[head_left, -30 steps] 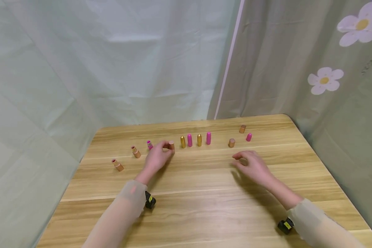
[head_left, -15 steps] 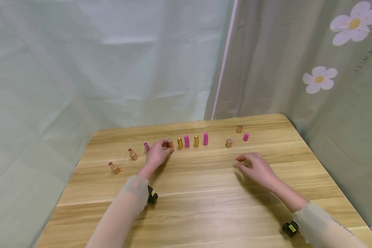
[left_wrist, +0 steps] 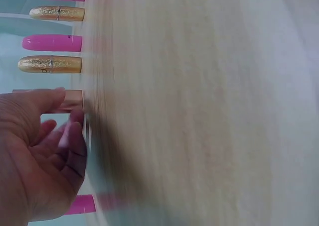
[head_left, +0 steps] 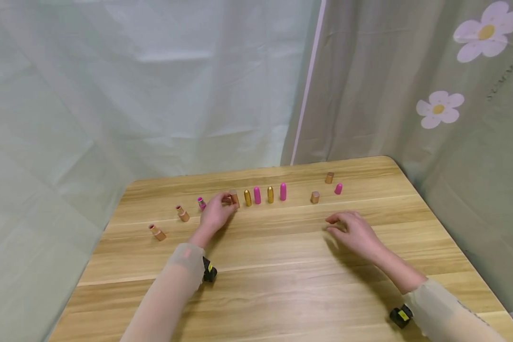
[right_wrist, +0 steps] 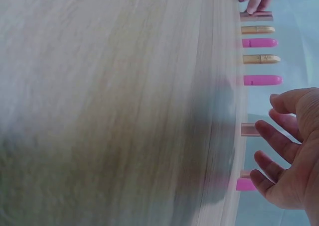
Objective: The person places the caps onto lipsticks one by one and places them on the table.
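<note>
In the head view my left hand (head_left: 216, 212) pinches an upright copper lipstick tube (head_left: 234, 199) between thumb and fingers. The left wrist view shows the thumb lying across this copper tube (left_wrist: 74, 99). To its right stand a gold lipstick (head_left: 248, 197), a pink one (head_left: 257, 195), another gold one (head_left: 270, 194) and another pink one (head_left: 283, 192), all capped. My right hand (head_left: 354, 233) hovers over the table with bent, relaxed fingers and nothing between them. Nearest to it is a short copper cap (head_left: 315, 197).
On the left, two uncapped copper lipsticks (head_left: 182, 213) (head_left: 157, 232) and a pink uncapped one (head_left: 202, 204) stand behind and beside my left hand. A second copper cap (head_left: 329, 178) and a pink cap (head_left: 338, 188) stand at the back right. Curtains (head_left: 188, 95) hang behind the wooden table (head_left: 273, 285).
More of the copper tube shows between my left fingers, and it stands slightly closer to the first gold lipstick. My right hand has drawn a little to the right, away from the caps.
</note>
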{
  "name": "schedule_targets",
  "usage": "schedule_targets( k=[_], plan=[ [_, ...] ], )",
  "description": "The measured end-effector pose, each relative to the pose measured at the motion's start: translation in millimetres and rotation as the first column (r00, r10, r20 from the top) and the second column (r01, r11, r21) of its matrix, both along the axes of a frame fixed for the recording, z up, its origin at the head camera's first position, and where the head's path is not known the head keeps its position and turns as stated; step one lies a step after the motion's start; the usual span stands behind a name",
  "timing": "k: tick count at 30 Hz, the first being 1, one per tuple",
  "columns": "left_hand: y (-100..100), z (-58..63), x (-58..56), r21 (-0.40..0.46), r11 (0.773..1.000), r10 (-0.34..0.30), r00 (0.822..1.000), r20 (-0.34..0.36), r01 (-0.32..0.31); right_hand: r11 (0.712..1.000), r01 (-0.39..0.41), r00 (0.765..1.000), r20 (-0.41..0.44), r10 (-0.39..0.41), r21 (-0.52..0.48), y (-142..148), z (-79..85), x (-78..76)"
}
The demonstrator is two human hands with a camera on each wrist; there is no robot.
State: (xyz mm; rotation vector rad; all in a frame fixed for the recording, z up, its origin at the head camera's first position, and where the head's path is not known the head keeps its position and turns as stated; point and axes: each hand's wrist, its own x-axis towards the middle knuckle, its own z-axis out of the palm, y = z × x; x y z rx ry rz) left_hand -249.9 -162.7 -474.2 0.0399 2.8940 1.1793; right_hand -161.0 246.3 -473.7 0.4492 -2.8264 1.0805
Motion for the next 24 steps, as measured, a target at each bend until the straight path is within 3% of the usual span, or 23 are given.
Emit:
schedule_targets(
  k=[4, 9, 15, 20, 24],
  plan=[
    [-2.9, -0.1, 7.9, 0.008, 1.0, -0.002, 0.999, 0.052, 0.002, 1.0, 0.011, 1.0, 0.017, -0.011, -0.01, 1.4, 2.4, -0.7],
    [-3.7, 2.8, 27.4, 0.0, 0.999, -0.035, 0.995, 0.091, 0.035, 1.0, 0.023, 0.999, 0.023, -0.023, -0.004, 7.1, 4.8, -3.8],
    [0.4, 5.5, 52.6, -0.116, 0.989, -0.085, 0.996, 0.028, 0.088, 0.999, 0.033, 0.999, 0.04, -0.032, -0.018, 19.6, 5.5, -10.8],
    [9.3, 13.1, 68.2, -0.24, 0.959, -0.166, 0.985, -0.041, 0.151, 0.999, 0.051, 0.997, 0.06, -0.05, -0.012, 32.1, 6.9, -18.3],
    [20.1, 22.3, 78.5, -0.345, 0.916, -0.241, 0.968, -0.073, 0.203, 0.997, 0.078, 0.996, 0.045, -0.079, 0.005, 40.5, 10.4, -26.1]
  ],
)
